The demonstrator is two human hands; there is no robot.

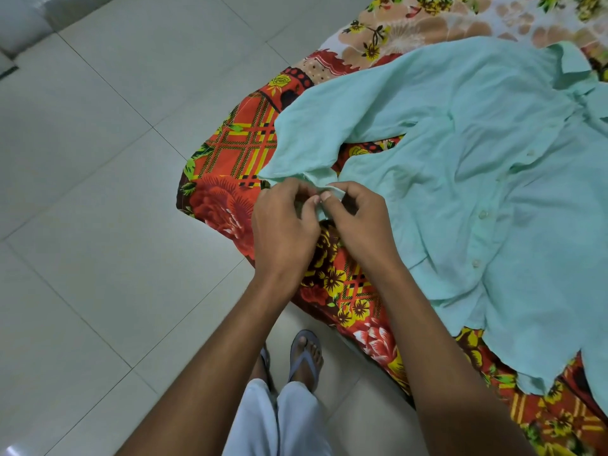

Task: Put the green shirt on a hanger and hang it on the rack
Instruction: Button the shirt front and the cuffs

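around: flowered bedsheet under everything, sandalled foot below the arms | surface: bed edge over pale tiled floor | shirt: green shirt lies spread, buttoned (collar far right) | grip: left hand and right hand both pinch the sleeve cuff, fingertips closed

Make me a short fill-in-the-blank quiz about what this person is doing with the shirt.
1. Both hands, left hand and right hand, pinch the cuff of the shirt's ____.
2. The green shirt lies spread on a ____-patterned bedsheet.
3. The shirt's front is fastened with ____.

Missing words: sleeve; floral; buttons
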